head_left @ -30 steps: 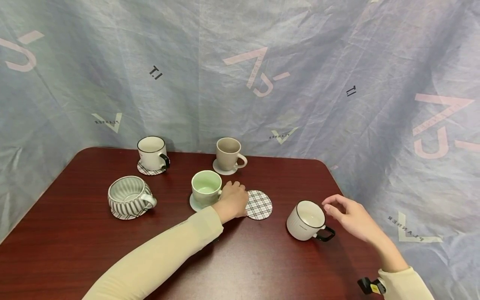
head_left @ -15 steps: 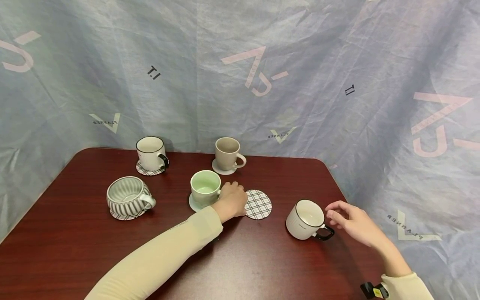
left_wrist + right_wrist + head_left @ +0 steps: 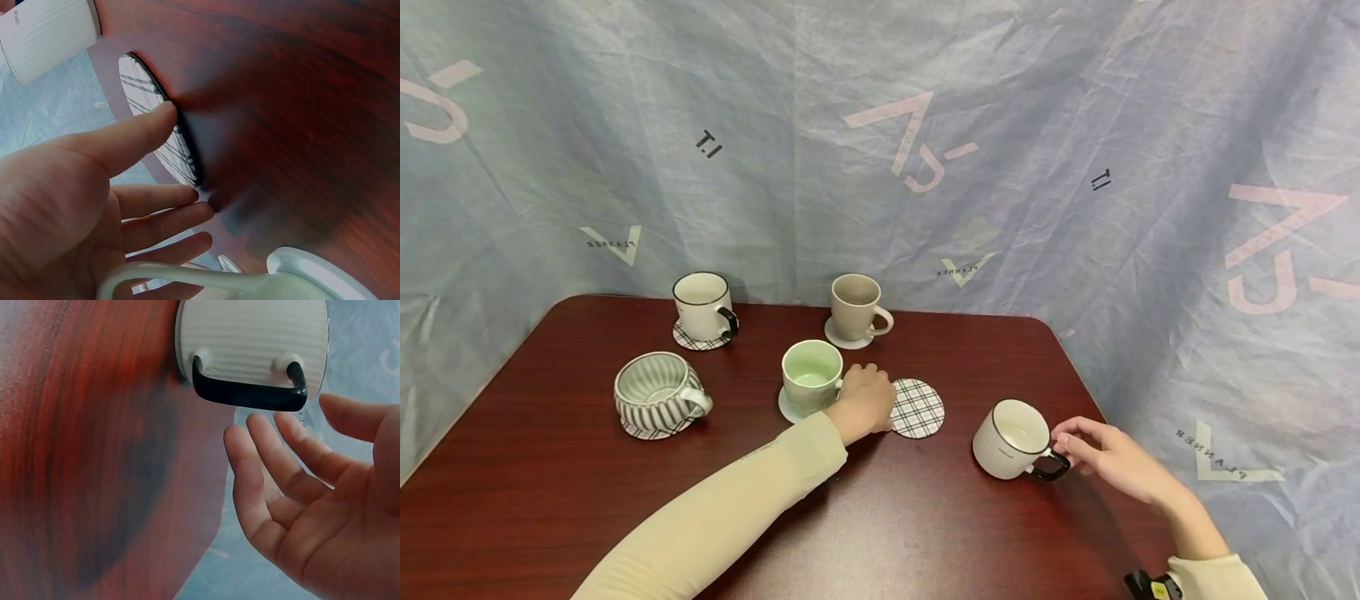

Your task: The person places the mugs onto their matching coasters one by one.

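Note:
In the head view my left hand (image 3: 867,402) rests low over the table between the green cup (image 3: 812,377) and a round plaid coaster (image 3: 919,408). From the left wrist, its thumb overlaps the coaster's edge (image 3: 140,90), with the fingers fairly straight beside it. The green cup's handle (image 3: 156,270) shows in front of the lower fingers. My right hand (image 3: 1112,458) is beside a ribbed white mug (image 3: 1009,442) with a dark rim. Its fingers (image 3: 244,447), loosely bent and holding nothing, lie just short of the mug's black handle (image 3: 250,394).
On the dark red wooden table (image 3: 910,525), a second white mug (image 3: 702,308) and a striped cup (image 3: 658,396) stand on plaid coasters at left. A taupe mug (image 3: 856,308) sits on a pale coaster at the back. Behind hangs a grey printed cloth (image 3: 1037,125).
My right hand has moved down and toward me, from beside the mug's rim to its black handle. The left hand and all the cups stay in place.

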Tool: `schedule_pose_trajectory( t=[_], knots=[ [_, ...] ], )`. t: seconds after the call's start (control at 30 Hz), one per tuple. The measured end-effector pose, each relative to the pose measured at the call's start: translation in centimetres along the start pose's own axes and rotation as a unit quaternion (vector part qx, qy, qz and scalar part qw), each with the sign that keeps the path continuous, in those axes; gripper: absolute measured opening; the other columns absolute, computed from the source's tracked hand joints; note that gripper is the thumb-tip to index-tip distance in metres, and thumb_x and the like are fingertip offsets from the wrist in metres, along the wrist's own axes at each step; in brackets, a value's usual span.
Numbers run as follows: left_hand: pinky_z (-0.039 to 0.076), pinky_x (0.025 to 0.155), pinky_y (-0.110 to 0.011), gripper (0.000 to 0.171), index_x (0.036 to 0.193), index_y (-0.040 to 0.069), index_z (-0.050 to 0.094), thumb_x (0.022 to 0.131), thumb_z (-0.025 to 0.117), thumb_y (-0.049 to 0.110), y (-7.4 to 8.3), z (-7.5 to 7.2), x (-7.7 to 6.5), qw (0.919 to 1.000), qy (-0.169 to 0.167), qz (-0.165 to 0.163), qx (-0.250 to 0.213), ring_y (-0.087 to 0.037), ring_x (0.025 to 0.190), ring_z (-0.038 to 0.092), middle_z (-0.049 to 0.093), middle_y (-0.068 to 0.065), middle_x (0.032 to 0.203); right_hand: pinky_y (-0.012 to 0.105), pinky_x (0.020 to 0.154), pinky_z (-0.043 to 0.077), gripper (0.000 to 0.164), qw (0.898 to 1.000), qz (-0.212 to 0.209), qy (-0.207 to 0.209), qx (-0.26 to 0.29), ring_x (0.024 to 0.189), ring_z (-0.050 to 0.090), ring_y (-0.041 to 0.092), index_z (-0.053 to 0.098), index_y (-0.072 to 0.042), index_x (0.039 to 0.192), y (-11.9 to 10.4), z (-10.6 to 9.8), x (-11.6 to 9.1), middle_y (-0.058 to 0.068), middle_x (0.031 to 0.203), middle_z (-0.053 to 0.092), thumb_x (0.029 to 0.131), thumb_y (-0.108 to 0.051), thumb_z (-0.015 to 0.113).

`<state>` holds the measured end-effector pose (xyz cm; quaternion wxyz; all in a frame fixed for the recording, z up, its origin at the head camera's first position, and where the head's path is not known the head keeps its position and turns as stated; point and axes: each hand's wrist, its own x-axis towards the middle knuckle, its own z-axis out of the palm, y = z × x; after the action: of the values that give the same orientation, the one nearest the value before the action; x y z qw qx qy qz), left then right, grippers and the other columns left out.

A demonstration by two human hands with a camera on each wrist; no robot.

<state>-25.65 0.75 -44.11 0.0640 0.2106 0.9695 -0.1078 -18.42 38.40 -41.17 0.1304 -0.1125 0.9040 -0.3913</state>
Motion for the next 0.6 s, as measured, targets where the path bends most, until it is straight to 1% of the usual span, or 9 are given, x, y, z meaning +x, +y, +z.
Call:
schedule_pose_trajectory(
  t=[0.2,0.33,0.43,0.53,0.6],
  knots=[
    [0.049,0.103,-0.041,0.054,0.132,0.018,0.075,0.094,0.076,0.057,0.0,0.1,0.2,1.0000,-0.005,-0.001,0.003,-0.022,0.121,0.059,0.069,-0.002,0.129,0.035,0.078,0.061,0.033,0.999,-0.001,-0.028,0.025,0.091,0.071,0.023,0.062,0.002,0.130,0.8,0.0,-0.1,0.008,0.110,0.068,0.113,-0.024,0.053],
    [0.049,0.102,-0.040,0.053,0.130,0.019,0.076,0.093,0.077,0.057,0.0,0.0,0.0,1.0000,-0.003,0.000,0.003,-0.022,0.120,0.060,0.069,-0.002,0.128,0.035,0.079,0.061,0.034,0.997,-0.003,-0.052,0.048,0.093,0.074,0.027,0.061,0.003,0.132,1.2,0.0,-0.1,0.007,0.117,0.069,0.114,-0.024,0.050],
    [0.049,0.101,-0.040,0.052,0.129,0.019,0.076,0.092,0.078,0.056,0.0,0.0,0.0,1.0000,0.000,0.001,0.002,-0.022,0.119,0.060,0.070,-0.002,0.127,0.036,0.080,0.061,0.034,0.993,-0.015,-0.083,0.078,0.092,0.075,0.033,0.059,0.007,0.130,1.6,0.2,-0.1,0.012,0.119,0.070,0.115,-0.021,0.047],
    [0.050,0.101,-0.040,0.052,0.129,0.019,0.076,0.093,0.078,0.056,0.0,0.1,0.0,1.0000,0.002,0.002,0.004,-0.022,0.118,0.060,0.070,-0.002,0.127,0.037,0.081,0.062,0.032,0.987,-0.031,-0.114,0.112,0.091,0.075,0.035,0.058,0.010,0.126,2.0,0.4,0.0,0.017,0.118,0.070,0.115,-0.017,0.044],
    [0.050,0.101,-0.040,0.053,0.129,0.019,0.076,0.093,0.078,0.056,0.1,0.1,0.0,1.0000,0.002,0.002,0.006,-0.022,0.118,0.060,0.070,-0.002,0.127,0.038,0.082,0.062,0.031,0.983,-0.040,-0.127,0.126,0.090,0.074,0.034,0.058,0.011,0.123,2.2,0.6,0.1,0.018,0.118,0.070,0.115,-0.015,0.043]
  ],
)
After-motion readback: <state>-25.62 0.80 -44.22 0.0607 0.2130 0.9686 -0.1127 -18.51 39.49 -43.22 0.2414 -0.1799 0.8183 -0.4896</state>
